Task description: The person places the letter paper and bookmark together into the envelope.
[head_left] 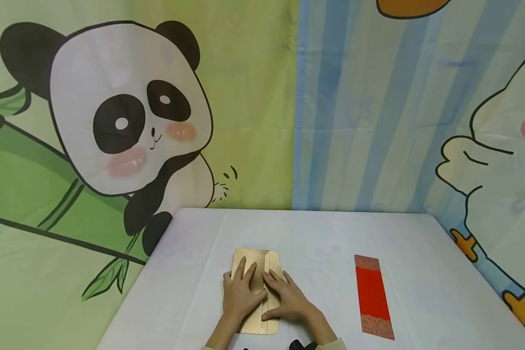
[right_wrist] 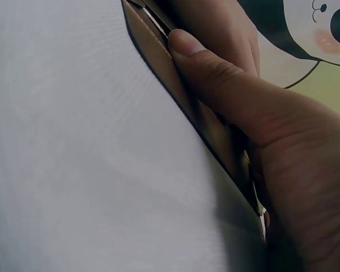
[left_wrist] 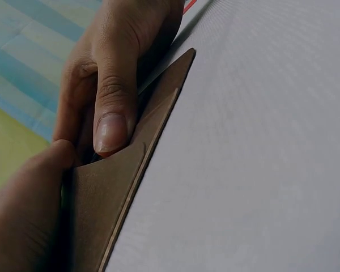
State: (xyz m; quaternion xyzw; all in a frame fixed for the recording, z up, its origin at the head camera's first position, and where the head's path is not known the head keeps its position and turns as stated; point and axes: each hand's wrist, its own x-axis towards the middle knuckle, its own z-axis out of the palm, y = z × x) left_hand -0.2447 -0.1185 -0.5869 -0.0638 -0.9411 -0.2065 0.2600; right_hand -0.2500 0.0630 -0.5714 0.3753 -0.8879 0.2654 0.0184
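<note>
Your left hand (head_left: 241, 296) and right hand (head_left: 290, 299): close together, fingers spread, both resting on one folded paper envelope (head_left: 259, 280), contents hidden, at six o'clock on the white table (head_left: 319, 253). Envelope: gold, plain, oblong, with a lengthwise flap along its three-o'clock side. At its three o'clock, well apart: one red strip (head_left: 373, 294), both ends patterned.

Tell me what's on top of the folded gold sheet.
The left hand and right hand rest on the folded gold sheet. Whatever lies beneath them is covered and can't be seen.
</note>
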